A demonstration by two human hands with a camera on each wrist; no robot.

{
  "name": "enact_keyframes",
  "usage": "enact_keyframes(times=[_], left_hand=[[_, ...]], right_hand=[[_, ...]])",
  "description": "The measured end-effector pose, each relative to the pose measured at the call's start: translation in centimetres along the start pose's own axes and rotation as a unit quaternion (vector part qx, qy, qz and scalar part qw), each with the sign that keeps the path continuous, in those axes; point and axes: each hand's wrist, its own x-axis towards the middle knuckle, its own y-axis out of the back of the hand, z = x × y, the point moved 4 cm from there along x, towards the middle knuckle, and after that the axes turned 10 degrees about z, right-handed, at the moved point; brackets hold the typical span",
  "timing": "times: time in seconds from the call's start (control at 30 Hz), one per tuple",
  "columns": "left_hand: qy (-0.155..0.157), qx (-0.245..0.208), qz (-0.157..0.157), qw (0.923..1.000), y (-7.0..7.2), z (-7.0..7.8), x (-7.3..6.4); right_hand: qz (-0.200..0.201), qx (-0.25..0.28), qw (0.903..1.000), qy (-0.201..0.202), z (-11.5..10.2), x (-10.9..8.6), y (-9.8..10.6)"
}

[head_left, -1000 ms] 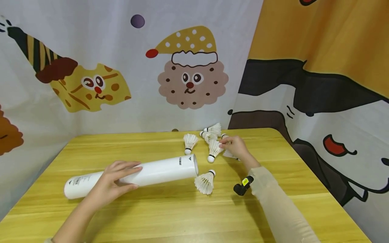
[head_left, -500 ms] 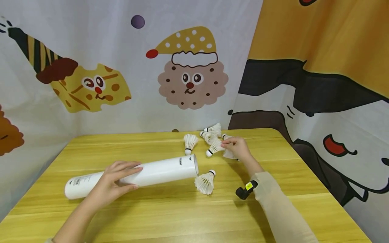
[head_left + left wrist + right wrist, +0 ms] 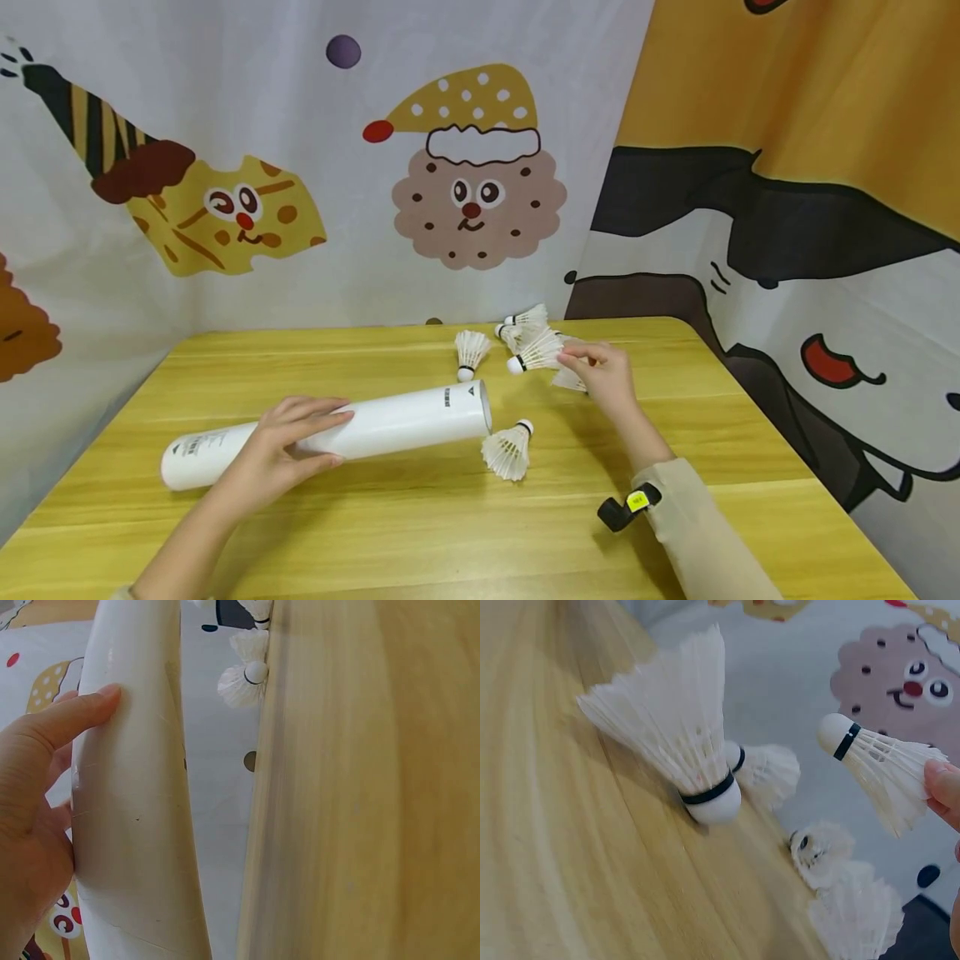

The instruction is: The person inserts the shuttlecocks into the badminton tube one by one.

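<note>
My left hand grips a long white shuttlecock tube round its middle; the tube is tilted, its right end raised. In the left wrist view the thumb lies along the tube's wall. My right hand pinches a white feather shuttlecock by its skirt edge, the cork pointing left. The right wrist view shows this held shuttlecock up in the air, apart from the others. Another shuttlecock lies just below the tube's right end, cork toward the back.
One shuttlecock lies alone behind the tube. Several more cluster at the table's back edge, partly hidden by the held one and my right hand. A printed curtain hangs right behind the wooden table.
My right hand has drawn back slightly to the right and toward me, lifting the pinched shuttlecock, whose cork has swung up and to the left. The left hand and tube stay put.
</note>
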Motion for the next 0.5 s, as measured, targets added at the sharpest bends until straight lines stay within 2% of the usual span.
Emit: enact_keyframes(times=[0.17, 0.5], left_hand=[[-0.008, -0.003, 0.007, 0.9999, 0.0, 0.0, 0.0], [0.004, 0.005, -0.005, 1.0, 0.0, -0.1, 0.0]], right_hand=[[0.014, 0.007, 0.9993, 0.034, -4.6, -1.4, 1.1], [0.01, 0.076, 0.9957, 0.051, -7.4, -2.7, 2.1]])
